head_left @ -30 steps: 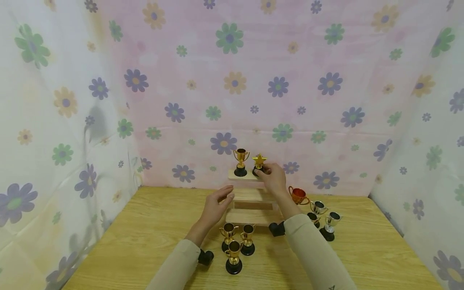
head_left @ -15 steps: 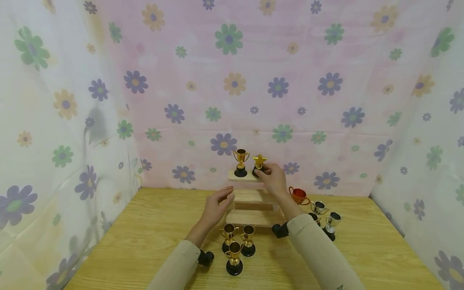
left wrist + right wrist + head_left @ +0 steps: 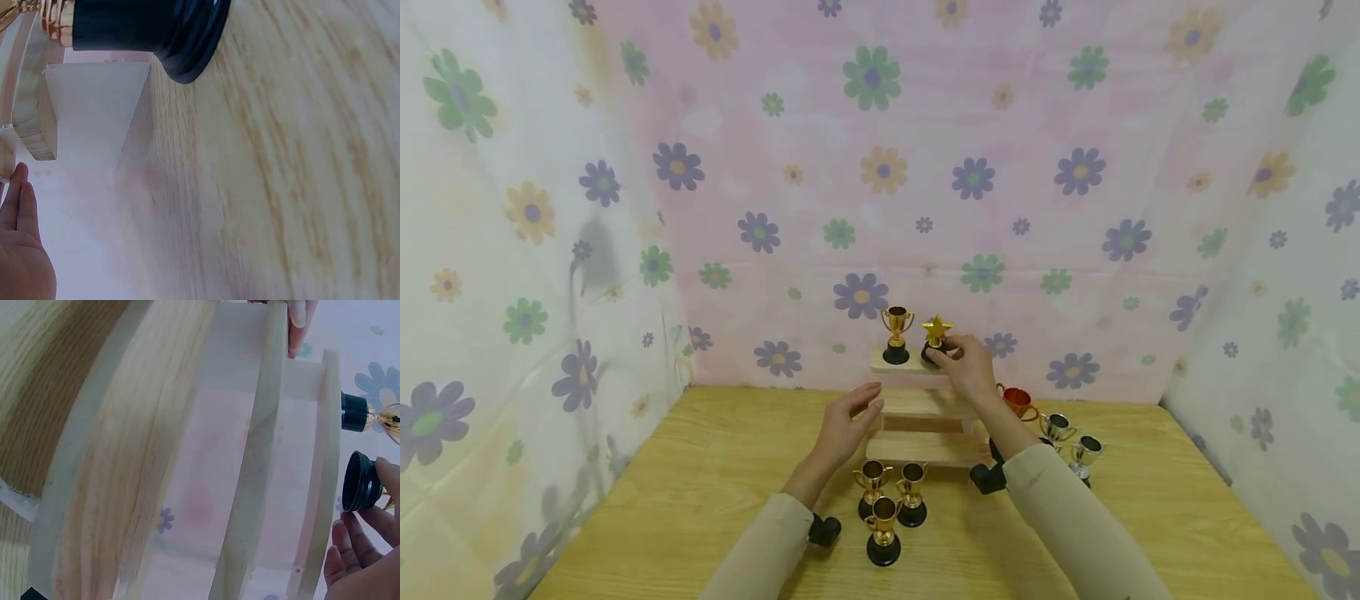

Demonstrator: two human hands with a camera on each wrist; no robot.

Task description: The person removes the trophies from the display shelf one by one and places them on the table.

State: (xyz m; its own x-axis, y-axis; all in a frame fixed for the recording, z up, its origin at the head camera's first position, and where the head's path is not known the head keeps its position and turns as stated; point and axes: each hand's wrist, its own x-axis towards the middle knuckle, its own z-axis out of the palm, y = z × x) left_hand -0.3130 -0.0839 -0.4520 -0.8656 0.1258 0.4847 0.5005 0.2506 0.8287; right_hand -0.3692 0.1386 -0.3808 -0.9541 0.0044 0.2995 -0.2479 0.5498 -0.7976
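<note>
My right hand (image 3: 970, 367) pinches the black base of a gold star trophy (image 3: 937, 327) at the right of the top shelf. In the right wrist view the underside of this base (image 3: 356, 481) shows, tilted and apart from the shelf edge. Left of it, a gold cup trophy (image 3: 896, 331) stands upright on the same shelf of the three-tier wooden stand (image 3: 925, 403). My left hand (image 3: 841, 425) is at the stand's left side, fingers extended. In the left wrist view its fingertips (image 3: 22, 172) are at a plank's end; whether they press it is unclear.
Several gold cup trophies (image 3: 883, 521) stand on the wooden table (image 3: 722, 483) before the stand. To its right are a red cup (image 3: 1017, 402) and silver cups (image 3: 1086, 452), partly hidden by my right forearm. Flowered cloth (image 3: 790, 217) encloses the back and sides.
My right forearm and wrist have swung slightly to the right, while the fingers stay on the star trophy's base. The left hand and the other trophies have not visibly moved.
</note>
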